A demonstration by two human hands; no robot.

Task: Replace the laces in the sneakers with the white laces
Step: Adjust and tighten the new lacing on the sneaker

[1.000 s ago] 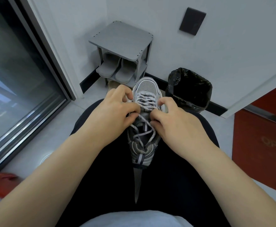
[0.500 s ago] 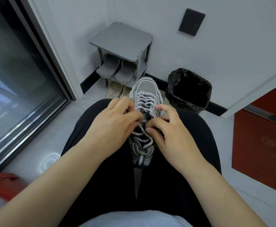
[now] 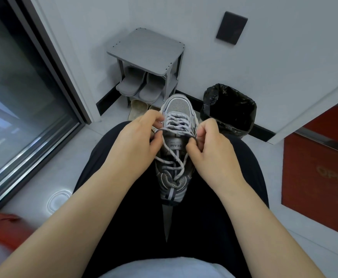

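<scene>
- The sneaker (image 3: 177,109) is sitting wedged between the person's thighs (image 3: 108,167), toe pointing away toward the wall and heel opening facing the body. The legs seem to be acting as a clamp, so neither hand is needed to steady the shoe.
- The left hand (image 3: 138,137) is curling its fingers and pinching the lace (image 3: 176,125) at the left side of the upper eyelets. The right hand (image 3: 210,145) is mirroring it on the right side, thumb and fingers nipped around the same cord.
- One stretch of lace is running taut across the tongue between the two hands, likely because working both sides together is keeping the tension even.
- The loose ends (image 3: 172,163) are lying slack and crossed over the shoe's opening, out of the way of the fingers.
- The lace is looking pale with dark flecks. Whether it is being drawn out or snugged in cannot be told, though the lower rows are looking fully threaded.
- Beyond the toe, a shoe rack (image 3: 146,51) is holding grey slippers (image 3: 140,85), and a black-lined bin (image 3: 230,109) is standing beside it.
</scene>
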